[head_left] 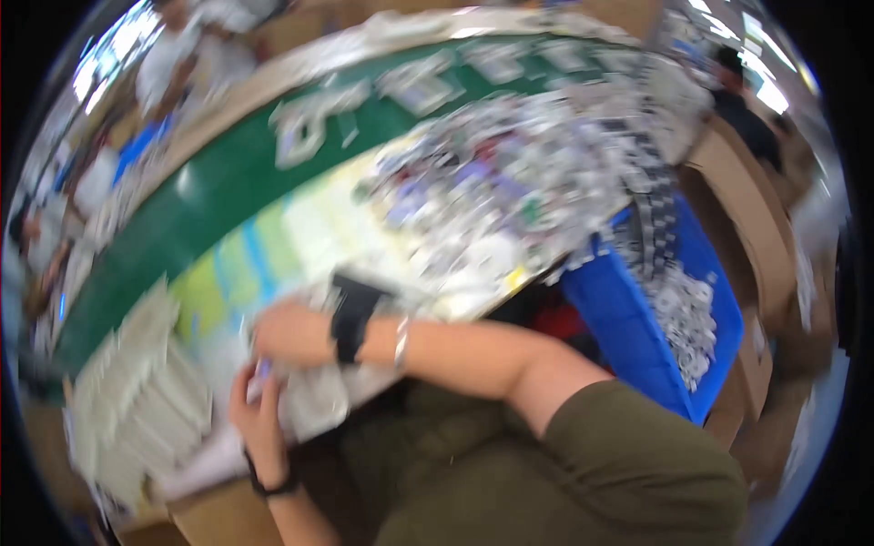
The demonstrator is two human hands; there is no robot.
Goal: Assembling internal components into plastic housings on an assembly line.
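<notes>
My left hand (259,414) is raised at the near edge of the worktable, its thumb and fingers closed around a small pale purple piece (264,369). Just above it, my right hand (289,331) reaches in from the right, bent toward the same spot. Motion blur smears its fingers, and what they may hold is hidden. Beside and partly under both hands lies a whitish moulded plastic tray (317,400). To the left stands a stack of nested white trays (141,391).
A big heap of small wrapped parts (510,182) covers the table's right half. Behind it runs a green conveyor belt (200,187) carrying white trays (305,123). A blue bin (628,323) holds white parts at the right, near cardboard boxes (742,200). Other people work across the belt.
</notes>
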